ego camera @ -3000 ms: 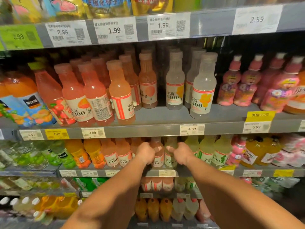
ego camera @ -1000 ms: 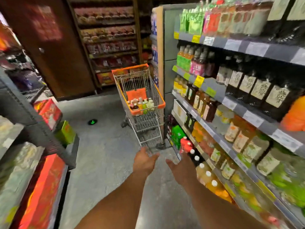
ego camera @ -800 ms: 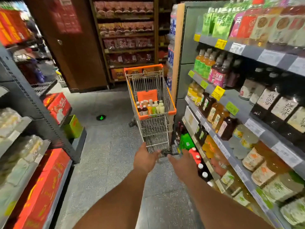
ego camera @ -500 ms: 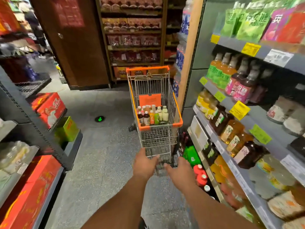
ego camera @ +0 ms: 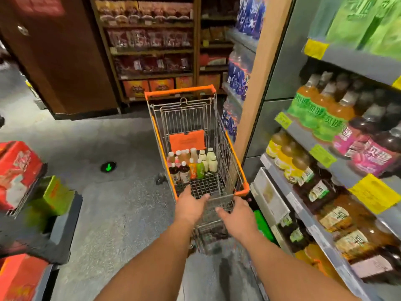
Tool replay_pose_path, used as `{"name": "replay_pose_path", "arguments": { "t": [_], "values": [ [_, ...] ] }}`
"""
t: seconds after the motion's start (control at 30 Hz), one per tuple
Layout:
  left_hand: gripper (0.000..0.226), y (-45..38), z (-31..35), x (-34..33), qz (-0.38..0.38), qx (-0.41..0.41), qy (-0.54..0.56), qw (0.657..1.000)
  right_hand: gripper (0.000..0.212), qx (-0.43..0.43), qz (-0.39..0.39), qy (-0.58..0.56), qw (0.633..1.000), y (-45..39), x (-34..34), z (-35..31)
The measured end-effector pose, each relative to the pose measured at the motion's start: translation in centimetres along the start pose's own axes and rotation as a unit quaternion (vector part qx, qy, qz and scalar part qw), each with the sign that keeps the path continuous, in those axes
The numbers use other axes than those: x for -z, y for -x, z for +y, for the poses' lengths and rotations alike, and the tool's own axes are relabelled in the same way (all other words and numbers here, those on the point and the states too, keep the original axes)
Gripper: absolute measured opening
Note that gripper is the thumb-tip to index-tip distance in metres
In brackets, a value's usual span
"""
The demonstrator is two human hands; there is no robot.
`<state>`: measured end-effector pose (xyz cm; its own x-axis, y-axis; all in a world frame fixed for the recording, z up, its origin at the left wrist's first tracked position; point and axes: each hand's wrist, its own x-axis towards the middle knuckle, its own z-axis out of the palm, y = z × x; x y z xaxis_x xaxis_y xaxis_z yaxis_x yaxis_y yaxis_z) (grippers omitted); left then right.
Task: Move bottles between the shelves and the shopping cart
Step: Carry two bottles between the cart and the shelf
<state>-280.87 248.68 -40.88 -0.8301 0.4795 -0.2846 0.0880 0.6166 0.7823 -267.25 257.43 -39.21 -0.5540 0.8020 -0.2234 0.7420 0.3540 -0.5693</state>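
Observation:
A wire shopping cart [ego camera: 223,135] with an orange rim stands in the aisle just ahead of me. Several bottles [ego camera: 192,165] stand upright in a cluster in the middle of its basket, dark, orange, green and pale ones. My left hand [ego camera: 191,206] reaches over the cart's near end with fingers relaxed and holds nothing. My right hand [ego camera: 237,213] is beside it, just below the near rim, also relaxed and holding nothing. Drink shelves [ego camera: 325,155] full of bottles run along my right side.
Red and green boxes [ego camera: 19,172] sit on low shelves at the left. Brown shelving with packaged goods [ego camera: 152,48] closes the aisle behind the cart. A green arrow marker [ego camera: 108,166] is set in the grey floor left of the cart.
I have turned from the juice shelf, where both hands gripped bottles, and walked down the aisle. The cart is much closer, and both hands have reached its near end holding nothing.

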Motion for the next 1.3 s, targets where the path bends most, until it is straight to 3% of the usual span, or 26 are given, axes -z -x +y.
{"name": "replay_pose_path", "arguments": {
  "t": [0.17, 0.53, 0.8, 0.9, 1.03, 1.2, 1.3],
  "values": [
    [0.085, -5.9, 0.0, 0.6, 0.007, 0.024, 0.000, 1.000, 0.083, -0.001, -0.021, -0.004, 1.000, -6.1, -2.0, -2.5],
    [0.080, -22.1, -1.4, -1.5, -0.015, 0.106, 0.009, 0.994, 0.084, 0.017, -0.129, 0.020, 0.991, -24.8, -9.5, -6.4],
    [0.061, -37.0, -5.5, -6.4, 0.019, 0.236, -0.010, 0.972, 0.089, 0.024, -0.206, 0.091, 0.974, -40.7, -19.6, -7.0],
    [0.055, -41.8, -8.1, -8.0, 0.041, 0.304, -0.021, 0.952, 0.076, 0.016, -0.209, 0.107, 0.972, -44.6, -24.0, -6.1],
    [0.050, -47.9, -11.2, -10.4, 0.076, 0.350, 0.024, 0.933, 0.074, -0.013, -0.242, 0.047, 0.969, -48.4, -29.3, -5.0],
    [0.048, -52.6, -13.2, -12.1, 0.100, 0.353, 0.079, 0.927, 0.093, 0.005, -0.252, -0.026, 0.967, -51.0, -33.1, -4.2],
    [0.061, -54.4, -14.1, -12.5, 0.099, 0.381, 0.076, 0.916, 0.099, 0.007, -0.247, -0.017, 0.969, -52.2, -34.7, -4.6]
  ]
}}
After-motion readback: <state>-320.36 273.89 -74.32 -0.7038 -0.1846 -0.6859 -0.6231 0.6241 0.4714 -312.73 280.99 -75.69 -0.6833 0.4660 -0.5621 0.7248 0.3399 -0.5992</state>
